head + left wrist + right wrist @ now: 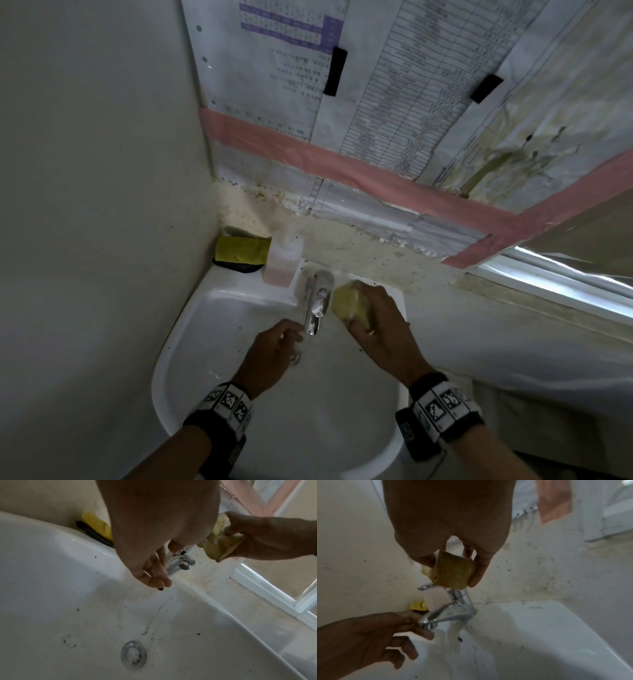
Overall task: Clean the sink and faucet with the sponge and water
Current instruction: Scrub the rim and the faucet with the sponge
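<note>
A white sink (191,342) holds a chrome faucet (317,301) at its back rim. My left hand (294,337) grips the end of the spout (450,615), one finger above and others below it. Water (455,630) runs down from the faucet into the basin (68,601), which is dotted with dark specks, toward the drain (133,654). My right hand (356,308) pinches a squashed yellow sponge (347,303) between thumb and fingers. In the right wrist view the sponge (453,572) hovers just above the faucet lever (426,587), right of the faucet body.
A second yellow sponge with a black underside (241,253) lies in the back left corner of the ledge. Beside it stands a clear container of pink liquid (282,265). Papers held by pink tape (342,164) cover the stained wall. A window frame (565,277) runs along the right.
</note>
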